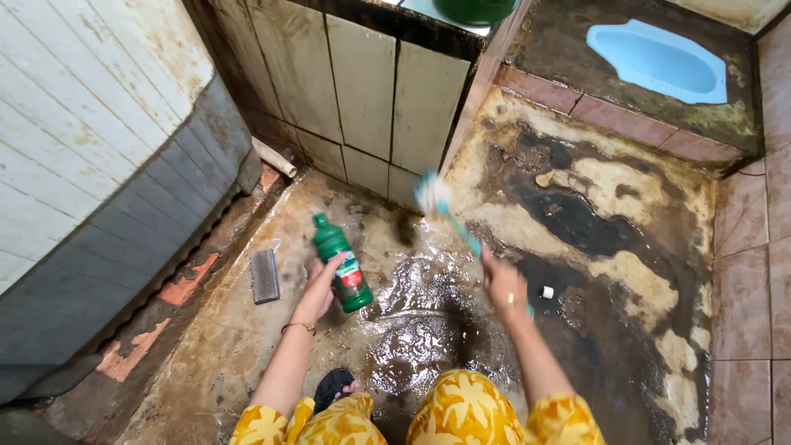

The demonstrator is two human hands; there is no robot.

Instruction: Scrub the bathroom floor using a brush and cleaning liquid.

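Left hand [317, 290] grasps the green bottle [342, 264] low over the wet floor [247, 346] (cap on, tilted), near a grey scrub brush [264, 275] by the floor's left edge. Right hand [504, 284] clenches the teal-handled brush [445, 210], bristles raised, blurred.

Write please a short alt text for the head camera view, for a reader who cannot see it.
A person's left hand holds a green bottle and the right hand holds a teal brush over a wet, stained floor. A small scrub brush lies to the left; a blue squat toilet is top right.
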